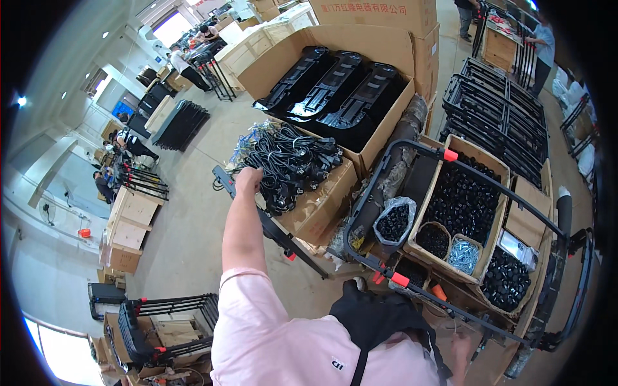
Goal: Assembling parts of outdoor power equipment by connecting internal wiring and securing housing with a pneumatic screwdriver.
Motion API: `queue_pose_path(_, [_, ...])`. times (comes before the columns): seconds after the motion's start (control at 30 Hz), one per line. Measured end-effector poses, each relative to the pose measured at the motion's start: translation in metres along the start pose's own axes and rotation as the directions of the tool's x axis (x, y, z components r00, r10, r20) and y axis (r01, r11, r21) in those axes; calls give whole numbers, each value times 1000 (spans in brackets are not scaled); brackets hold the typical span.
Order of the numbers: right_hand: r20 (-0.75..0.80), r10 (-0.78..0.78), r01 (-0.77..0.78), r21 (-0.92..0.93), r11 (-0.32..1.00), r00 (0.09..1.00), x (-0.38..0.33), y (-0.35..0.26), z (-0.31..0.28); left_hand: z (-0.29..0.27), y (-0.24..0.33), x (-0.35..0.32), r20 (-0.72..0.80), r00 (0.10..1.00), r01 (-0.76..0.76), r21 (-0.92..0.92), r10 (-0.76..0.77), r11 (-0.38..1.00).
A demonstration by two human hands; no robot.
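My left arm reaches forward, and my left hand (248,178) is closed, with its fingers curled at the left edge of a heap of black power cords (290,161). What it grips is hidden. Just beside it is the grey end of a black bar (224,181), which slants down past the cord carton. My right hand (461,347) hangs low at the right, blurred, near a thin dark tool-like rod (479,346); its fingers are not distinct. In front of me a black tubular frame (367,257) with red clips lies across the parts bench.
A large carton (393,119) holds glossy black panels. Boxes of black plastic parts (467,199), a tub of silver screws (463,255) and a bag of black parts (394,222) sit at right. Stacked black frames (492,116) stand beyond. Several people work farther off.
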State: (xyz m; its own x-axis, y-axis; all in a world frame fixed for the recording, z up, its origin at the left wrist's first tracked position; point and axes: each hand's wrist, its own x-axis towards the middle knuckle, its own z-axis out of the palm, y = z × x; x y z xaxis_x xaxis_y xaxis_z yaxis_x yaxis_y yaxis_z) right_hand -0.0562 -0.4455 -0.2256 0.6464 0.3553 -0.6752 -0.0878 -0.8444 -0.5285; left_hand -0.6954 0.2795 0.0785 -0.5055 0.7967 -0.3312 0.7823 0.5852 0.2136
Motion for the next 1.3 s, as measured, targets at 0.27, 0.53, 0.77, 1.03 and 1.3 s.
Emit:
queue_pose_path(0.27, [137,-131,172,-344,923,982,-121,-142,58,-12,-47,91,86,987,159,-310,-139,937])
queue_pose_path(0.53, [244,-302,385,-475,791,921,-179,-234,27,-34,4,13,-1,999,-6,-994,43,113])
queue_pose_path(0.77, [461,-394,588,-430,685,795,-233,-334,6,-52,37,-120,-285,864,-208,-953,416,-222])
queue_pose_path(1.03, [259,-805,748,299,592,534,-222,-487,52,15,43,-290,-69,533,-252,-964,844,80])
queue_pose_path(1.3, [174,-842,516,721,462,511,-199,-563,112,104,51,-375,417,147,242,-894,897,376])
